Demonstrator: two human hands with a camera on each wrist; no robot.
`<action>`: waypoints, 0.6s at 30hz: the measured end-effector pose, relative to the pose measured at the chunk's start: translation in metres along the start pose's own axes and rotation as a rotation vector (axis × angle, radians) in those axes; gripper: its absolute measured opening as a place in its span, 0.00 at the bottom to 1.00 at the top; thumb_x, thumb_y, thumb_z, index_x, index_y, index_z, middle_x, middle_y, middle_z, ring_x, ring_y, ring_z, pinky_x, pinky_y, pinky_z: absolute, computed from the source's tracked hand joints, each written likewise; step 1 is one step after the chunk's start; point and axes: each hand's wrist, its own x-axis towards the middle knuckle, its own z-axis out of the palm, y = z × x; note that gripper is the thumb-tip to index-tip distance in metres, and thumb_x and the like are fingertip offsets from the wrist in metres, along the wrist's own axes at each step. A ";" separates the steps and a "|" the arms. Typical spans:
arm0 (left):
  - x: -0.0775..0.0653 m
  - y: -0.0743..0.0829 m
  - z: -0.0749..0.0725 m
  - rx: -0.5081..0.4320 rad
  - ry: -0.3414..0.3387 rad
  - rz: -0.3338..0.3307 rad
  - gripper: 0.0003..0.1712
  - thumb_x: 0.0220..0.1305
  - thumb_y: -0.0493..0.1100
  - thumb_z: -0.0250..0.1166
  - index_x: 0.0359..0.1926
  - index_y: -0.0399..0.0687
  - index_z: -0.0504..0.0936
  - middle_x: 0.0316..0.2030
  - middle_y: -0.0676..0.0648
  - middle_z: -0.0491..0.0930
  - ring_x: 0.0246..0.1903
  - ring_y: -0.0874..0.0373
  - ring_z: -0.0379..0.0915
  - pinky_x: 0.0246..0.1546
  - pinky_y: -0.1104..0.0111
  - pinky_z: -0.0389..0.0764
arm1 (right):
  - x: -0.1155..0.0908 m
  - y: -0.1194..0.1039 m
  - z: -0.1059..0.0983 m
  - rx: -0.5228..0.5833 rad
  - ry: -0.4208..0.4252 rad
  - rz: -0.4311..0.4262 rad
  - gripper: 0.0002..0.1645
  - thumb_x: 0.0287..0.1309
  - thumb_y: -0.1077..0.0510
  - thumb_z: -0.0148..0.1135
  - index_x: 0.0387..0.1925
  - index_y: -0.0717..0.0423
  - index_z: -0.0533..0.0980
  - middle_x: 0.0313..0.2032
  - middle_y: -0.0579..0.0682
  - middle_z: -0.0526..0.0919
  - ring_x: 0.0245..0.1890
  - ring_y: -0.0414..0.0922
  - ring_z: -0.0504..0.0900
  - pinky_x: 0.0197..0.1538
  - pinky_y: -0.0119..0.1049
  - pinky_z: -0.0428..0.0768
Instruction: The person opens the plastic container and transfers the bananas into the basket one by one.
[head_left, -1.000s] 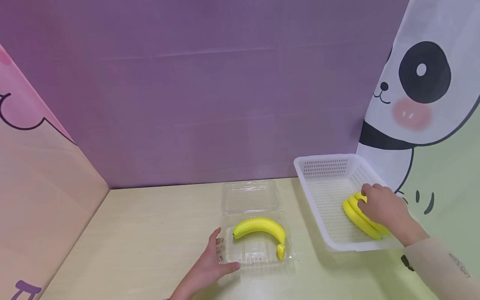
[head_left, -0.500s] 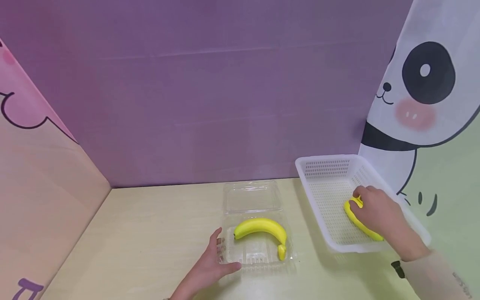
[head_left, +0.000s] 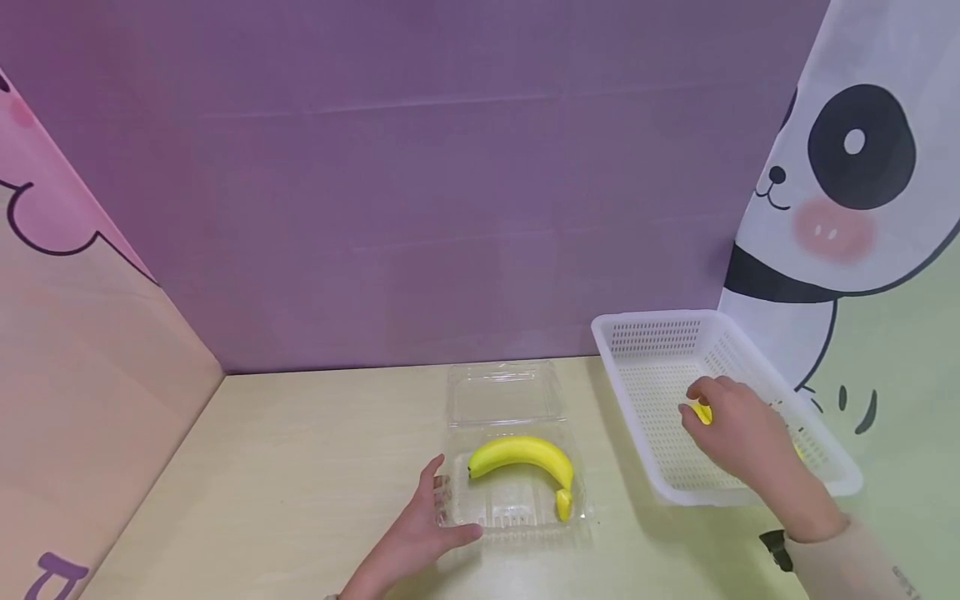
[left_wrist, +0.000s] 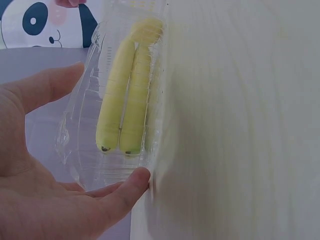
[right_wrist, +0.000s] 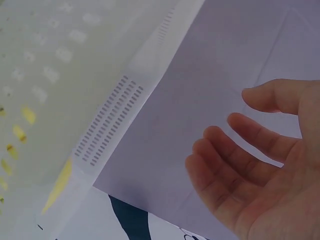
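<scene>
And there we were, our left hand [head_left: 412, 533] at the box's [head_left: 510, 510] near left corner, thumb and fingers spread wide, gripping nothing; whether it touched the plastic, we couldn't tell. In the box we had bananas [head_left: 525, 450], dark tips and all, the lid [head_left: 504, 396] laid back on the counter [head_left: 300, 467] at the far side. Over on the right, our right hand [head_left: 738, 429] hung above the basket [head_left: 660, 408], fingers loosely bent, nothing in them, more bananas [head_left: 702, 412] peeking out yellow beneath!
</scene>
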 end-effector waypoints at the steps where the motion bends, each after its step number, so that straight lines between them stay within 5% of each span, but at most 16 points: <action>1: 0.000 0.000 0.000 -0.005 -0.004 -0.002 0.67 0.55 0.47 0.79 0.80 0.44 0.39 0.72 0.25 0.54 0.68 0.28 0.60 0.61 0.39 0.70 | -0.001 -0.002 0.001 0.002 0.013 -0.003 0.11 0.61 0.59 0.64 0.40 0.64 0.80 0.35 0.57 0.83 0.34 0.55 0.80 0.31 0.50 0.79; 18: 0.001 -0.002 0.000 -0.004 -0.007 0.002 0.67 0.55 0.48 0.79 0.79 0.44 0.39 0.72 0.25 0.55 0.66 0.28 0.63 0.60 0.40 0.71 | -0.006 -0.028 0.014 0.068 0.085 -0.003 0.10 0.61 0.59 0.64 0.41 0.61 0.81 0.41 0.56 0.84 0.43 0.58 0.79 0.38 0.55 0.80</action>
